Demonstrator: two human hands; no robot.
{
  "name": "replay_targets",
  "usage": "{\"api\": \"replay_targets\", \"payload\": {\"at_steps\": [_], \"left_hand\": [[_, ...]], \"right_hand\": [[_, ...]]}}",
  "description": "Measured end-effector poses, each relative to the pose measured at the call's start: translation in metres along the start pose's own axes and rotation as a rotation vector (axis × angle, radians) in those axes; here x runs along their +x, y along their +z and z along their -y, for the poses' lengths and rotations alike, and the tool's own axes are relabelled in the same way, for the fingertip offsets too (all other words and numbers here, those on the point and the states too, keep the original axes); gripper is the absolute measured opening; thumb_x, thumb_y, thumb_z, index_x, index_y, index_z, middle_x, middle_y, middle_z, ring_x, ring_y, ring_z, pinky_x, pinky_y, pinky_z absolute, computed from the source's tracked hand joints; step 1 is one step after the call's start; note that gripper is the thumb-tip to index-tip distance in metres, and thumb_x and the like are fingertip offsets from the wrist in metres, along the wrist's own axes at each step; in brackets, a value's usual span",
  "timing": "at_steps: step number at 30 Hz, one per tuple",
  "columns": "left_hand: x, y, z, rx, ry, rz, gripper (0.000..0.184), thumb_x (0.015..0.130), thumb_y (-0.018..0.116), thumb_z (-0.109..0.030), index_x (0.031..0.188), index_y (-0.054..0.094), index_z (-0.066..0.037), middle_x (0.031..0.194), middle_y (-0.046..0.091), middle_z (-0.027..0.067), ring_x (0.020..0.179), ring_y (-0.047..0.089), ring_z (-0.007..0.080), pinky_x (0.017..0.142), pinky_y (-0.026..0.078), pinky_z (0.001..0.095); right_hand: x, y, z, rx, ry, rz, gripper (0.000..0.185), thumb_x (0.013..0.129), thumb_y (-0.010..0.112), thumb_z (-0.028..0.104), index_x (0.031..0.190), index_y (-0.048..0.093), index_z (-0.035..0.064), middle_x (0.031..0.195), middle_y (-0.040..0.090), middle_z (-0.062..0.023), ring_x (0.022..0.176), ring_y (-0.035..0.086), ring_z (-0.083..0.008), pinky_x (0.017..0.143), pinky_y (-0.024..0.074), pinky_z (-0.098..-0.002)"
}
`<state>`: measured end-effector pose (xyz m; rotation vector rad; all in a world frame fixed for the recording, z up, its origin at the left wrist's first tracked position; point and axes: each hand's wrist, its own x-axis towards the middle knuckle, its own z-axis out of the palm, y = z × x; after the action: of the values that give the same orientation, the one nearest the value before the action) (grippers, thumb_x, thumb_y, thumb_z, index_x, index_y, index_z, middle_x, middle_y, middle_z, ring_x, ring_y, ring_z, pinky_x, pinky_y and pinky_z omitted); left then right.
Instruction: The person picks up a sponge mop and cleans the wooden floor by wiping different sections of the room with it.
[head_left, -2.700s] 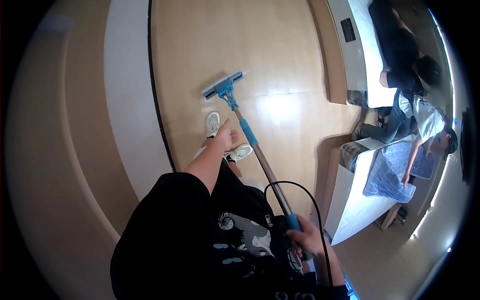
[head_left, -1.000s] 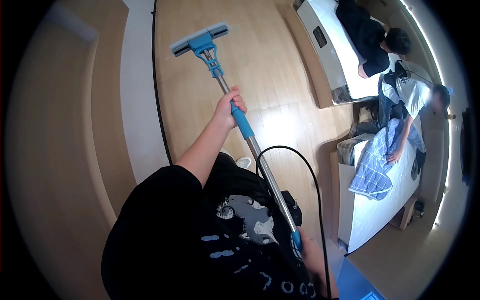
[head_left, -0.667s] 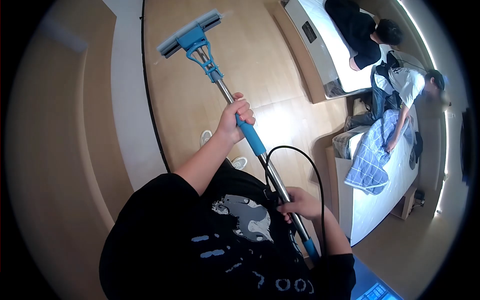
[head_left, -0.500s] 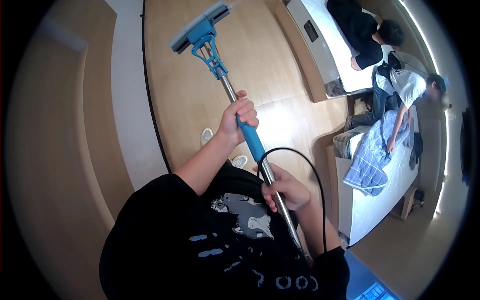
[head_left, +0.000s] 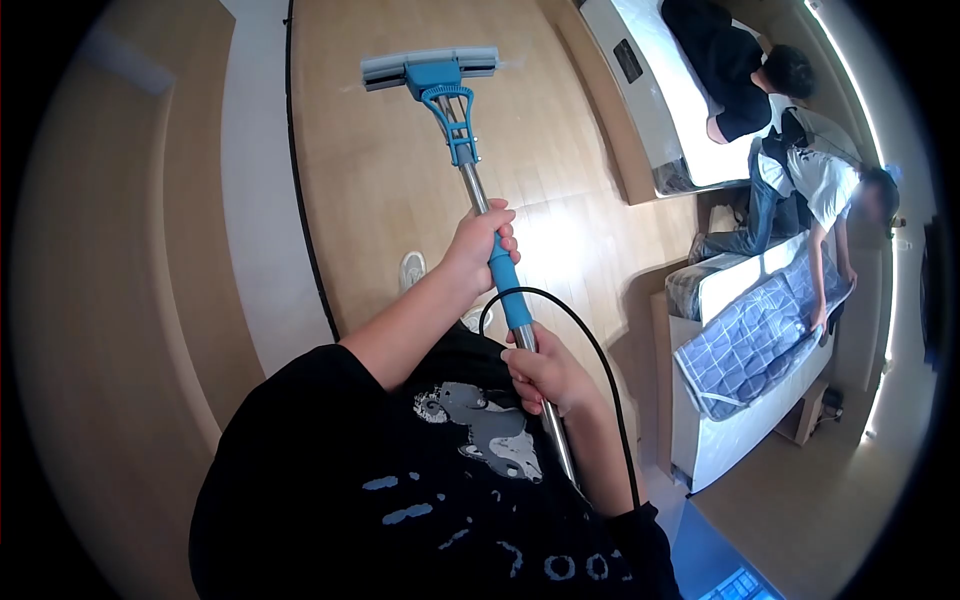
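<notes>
"Head view: item, place, hold?"

"Mop (head_left: pixel 504 274), upper centre to lower centre of the frame; your left hand (head_left: pixel 482 243) wrapped the top of its blue sleeve (head_left: pixel 516 312), your right hand (head_left: pixel 545 371) clasped the bare pole (head_left: pixel 559 440) below."

"Best handling?"

"Both fists firm and in line, I judged; the black cable (head_left: pixel 556 299), looped across the sleeve, wanted clearing from your grip."

"Unclear?"

"The pole's tail, lost against your shirt (head_left: pixel 300 500); also whether the mop head (head_left: pixel 432 73) met the floor (head_left: pixel 560 135), which I couldn't tell."
</notes>
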<state>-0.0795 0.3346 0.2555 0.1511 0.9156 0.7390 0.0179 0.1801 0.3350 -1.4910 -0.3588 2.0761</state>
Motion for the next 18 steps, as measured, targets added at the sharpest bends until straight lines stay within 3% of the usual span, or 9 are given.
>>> {"api": "replay_targets", "payload": {"at_steps": [3,8,9,11,12,16,18], "left_hand": [[-0.001,0.001,-0.002,0.049,-0.019,-0.033,0.029,0.088,0.059,-0.007,0.111,0.042,-0.014,0.062,0.043,-0.0025,0.048,0.044,0.0101,0.047,0.043,0.0299],[0.001,-0.014,0.002,-0.067,0.022,0.215,0.027,0.09,0.056,-0.008,0.113,0.042,-0.014,0.065,0.044,-0.003,0.053,0.047,0.0097,0.055,0.047,0.0316],[-0.004,-0.015,0.003,-0.086,0.032,0.267,0.027,0.091,0.055,-0.009,0.114,0.042,-0.014,0.066,0.044,-0.0031,0.054,0.047,0.0096,0.056,0.047,0.032],[-0.017,-0.012,0.008,-0.042,0.038,0.334,0.029,0.092,0.054,-0.011,0.117,0.04,-0.013,0.066,0.044,-0.0018,0.056,0.049,0.0113,0.058,0.048,0.0338],[-0.025,-0.011,0.011,-0.028,0.048,0.377,0.031,0.091,0.055,-0.011,0.117,0.039,-0.012,0.066,0.044,-0.001,0.056,0.05,0.0124,0.059,0.049,0.0338],[-0.026,-0.013,0.009,-0.059,0.057,0.438,0.03,0.093,0.054,-0.013,0.119,0.04,-0.012,0.066,0.043,-0.0009,0.059,0.05,0.0126,0.063,0.05,0.0364],[-0.02,-0.011,0.007,-0.072,0.017,0.396,0.029,0.093,0.054,-0.015,0.119,0.041,-0.013,0.065,0.042,-0.0013,0.058,0.049,0.0118,0.064,0.051,0.0371]], "right_hand": [[0.001,-0.001,0.0,-0.028,-0.01,-0.001,0.031,0.085,0.058,0.01,0.111,0.041,0.0036,0.061,0.044,-0.0027,0.036,0.039,-0.0103,0.033,0.0356,-0.0268],[0.01,-0.012,-0.004,0.229,-0.104,0.222,0.039,0.086,0.059,0.014,0.119,0.042,0.0038,0.075,0.056,-0.0059,0.038,0.049,-0.0145,0.036,0.0441,-0.0271],[0.022,-0.016,-0.006,0.283,-0.182,0.277,0.042,0.083,0.061,0.021,0.118,0.045,0.0044,0.083,0.058,-0.0058,0.044,0.054,-0.016,0.041,0.0492,-0.0271],[0.036,-0.01,0.007,0.358,-0.153,0.174,0.041,0.078,0.061,0.024,0.108,0.05,-0.0024,0.082,0.057,-0.0093,0.046,0.053,-0.0151,0.043,0.0503,-0.0273],[0.042,-0.011,0.013,0.342,-0.126,0.247,0.028,0.079,0.06,0.022,0.092,0.053,-0.002,0.074,0.055,-0.007,0.045,0.05,-0.014,0.042,0.0467,-0.0264],[0.038,0.0,0.034,0.241,-0.062,0.202,0.016,0.08,0.058,0.014,0.076,0.047,0.0032,0.062,0.047,-0.0032,0.043,0.042,-0.0105,0.037,0.0368,-0.025],[0.042,0.001,0.041,0.167,-0.073,0.156,0.014,0.079,0.057,0.011,0.077,0.047,0.003,0.063,0.048,-0.0032,0.043,0.043,-0.0103,0.036,0.0368,-0.0254]]}}
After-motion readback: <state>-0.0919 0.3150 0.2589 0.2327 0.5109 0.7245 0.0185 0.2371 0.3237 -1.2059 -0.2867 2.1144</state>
